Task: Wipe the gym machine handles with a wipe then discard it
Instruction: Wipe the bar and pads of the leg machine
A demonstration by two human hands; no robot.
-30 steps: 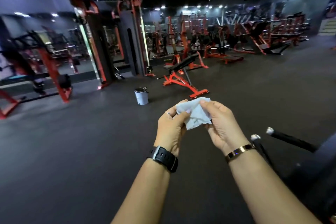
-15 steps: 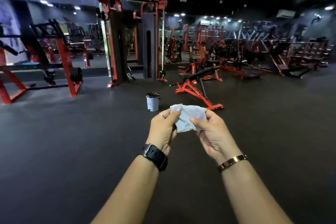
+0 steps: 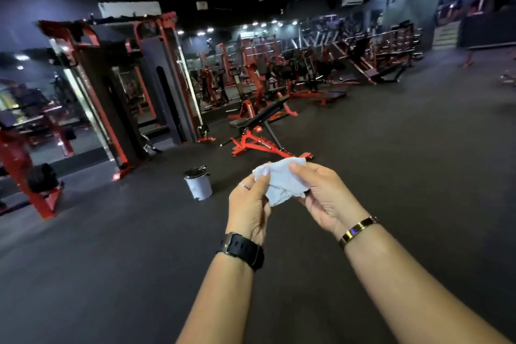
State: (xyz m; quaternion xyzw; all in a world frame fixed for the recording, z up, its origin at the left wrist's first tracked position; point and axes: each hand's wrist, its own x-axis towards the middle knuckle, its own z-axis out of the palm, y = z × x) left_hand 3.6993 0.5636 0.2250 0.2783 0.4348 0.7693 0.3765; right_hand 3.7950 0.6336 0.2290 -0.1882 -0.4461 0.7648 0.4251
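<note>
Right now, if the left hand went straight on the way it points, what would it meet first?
The wipe that the left hand pinches, then likely the right hand; depth beyond is unclear.

A black bench [image 3: 268, 116] on a red frame stands on the dark floor [image 3: 111, 274] at twelve o'clock. A tall red-and-black cable tower [image 3: 125, 86] rises at ten, and a red rack [image 3: 16, 156] with a black plate sits at nine. More red equipment [image 3: 363, 64] lines the far wall at one. My black watch [image 3: 243, 250] is at six, my gold bangle [image 3: 358, 227] at five.
</note>
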